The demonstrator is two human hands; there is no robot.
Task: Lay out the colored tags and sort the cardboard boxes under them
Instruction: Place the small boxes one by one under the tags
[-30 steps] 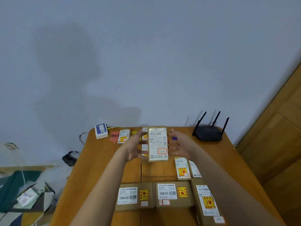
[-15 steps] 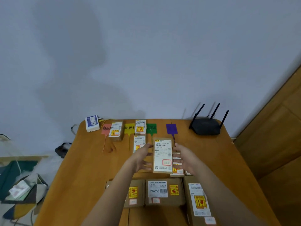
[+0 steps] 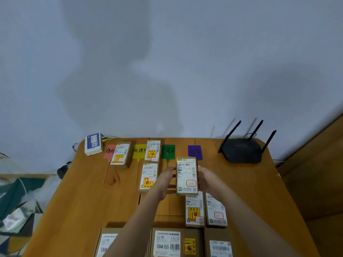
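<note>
A labelled cardboard box (image 3: 186,175) is held between both hands above the wooden table (image 3: 87,197), its long axis running away from the person toward the wall. The left hand (image 3: 164,184) presses flat on its left side and the right hand (image 3: 207,179) on its right, fingers spread rather than curled; neither hand is clearly nearer. The box's far end sits just below the gap between the green tag (image 3: 168,152) and the purple tag (image 3: 194,152), so the coming placement likely turns on which way it slides, left or right.

Four colored tags lie in a row near the wall: pink (image 3: 109,151), yellow (image 3: 139,151), green, purple. One box (image 3: 121,154) lies by the pink tag; two boxes (image 3: 152,151) (image 3: 148,176) lie in a column beside the yellow. Two small boxes (image 3: 194,209) (image 3: 216,210) wait side by side nearer the person, and three larger ones (image 3: 175,242) line the near edge, partly cut off. A black router (image 3: 241,151) and a white device (image 3: 93,146) occupy the far corners.
</note>
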